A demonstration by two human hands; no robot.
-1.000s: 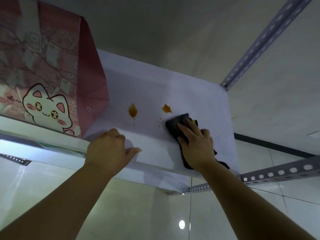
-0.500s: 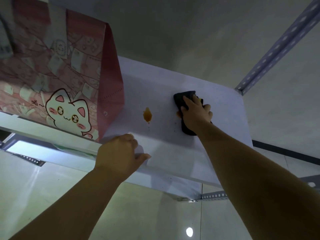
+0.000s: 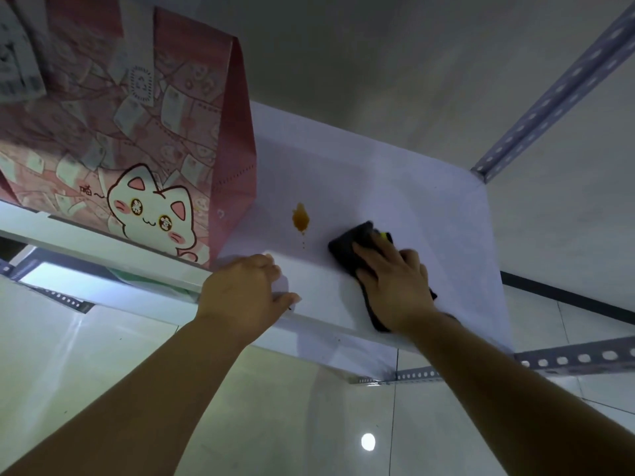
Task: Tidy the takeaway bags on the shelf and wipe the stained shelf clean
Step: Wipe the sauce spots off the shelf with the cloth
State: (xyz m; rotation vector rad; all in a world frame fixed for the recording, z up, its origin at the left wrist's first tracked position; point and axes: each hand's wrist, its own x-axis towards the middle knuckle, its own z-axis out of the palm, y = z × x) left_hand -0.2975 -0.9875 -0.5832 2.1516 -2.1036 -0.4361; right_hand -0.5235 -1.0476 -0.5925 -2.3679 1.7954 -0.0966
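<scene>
Far left, bag [image 3: 130, 139]: pink paper with a cat print, stood upright on the shelf [image 3: 395, 187] and close to its front edge. Likely parked aside so the stained part is exposed.
Left hand [image 3: 240, 297]: fingers are curled over the shelf's front edge, thumb laid along the lip. Judged to be a brace for the reach.
Stain [image 3: 300, 218]: one orange-brown blot with small drips below it, between bag and cloth, not yet wiped.
Cloth [image 3: 350, 249]: dark and bunched, pressed down just right of the stain.
Right hand [image 3: 395, 286]: fingers are laid straight on the cloth, pressing rather than gripping. Wiping is judged under way.
</scene>
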